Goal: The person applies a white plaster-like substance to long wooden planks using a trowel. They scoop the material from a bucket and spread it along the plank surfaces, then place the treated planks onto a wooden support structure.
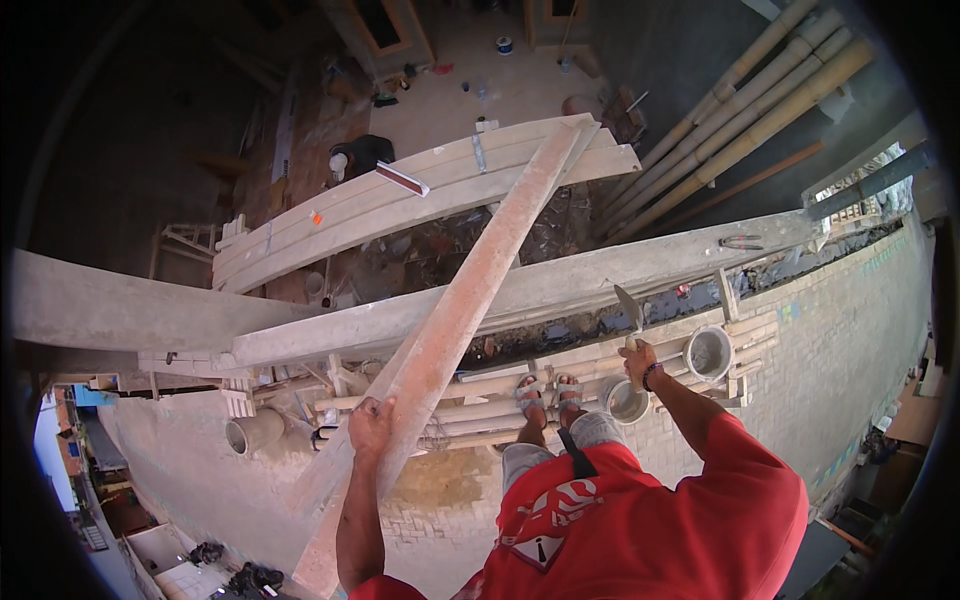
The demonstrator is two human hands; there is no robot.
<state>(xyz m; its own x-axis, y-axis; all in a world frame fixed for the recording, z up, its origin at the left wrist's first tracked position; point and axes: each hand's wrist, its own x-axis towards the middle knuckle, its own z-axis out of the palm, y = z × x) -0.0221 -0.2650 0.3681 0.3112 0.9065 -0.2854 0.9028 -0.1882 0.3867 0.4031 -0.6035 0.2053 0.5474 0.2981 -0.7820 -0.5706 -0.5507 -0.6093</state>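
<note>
My left hand (371, 428) is closed on the edge of a long pinkish wooden plank (470, 285). The plank slants from the lower left, across the top of a grey concrete wall (590, 278), up to pale boards beyond. In my right hand (638, 362) is a trowel (630, 308), its pointed metal blade angled up and away toward the wall. Just right of that hand stands a bucket (690, 352) with grey contents. Nearer my legs is a second bucket (610, 408), also holding something grey.
I stand in sandals on bamboo poles (470, 412), high above a paved ground (820, 310). Another bucket (240, 436) lies at left. A red-handled tool (740, 242) rests on the wall. Long boards (350, 222) and leaning bamboo (745, 130) lie beyond; a person (365, 152) crouches below.
</note>
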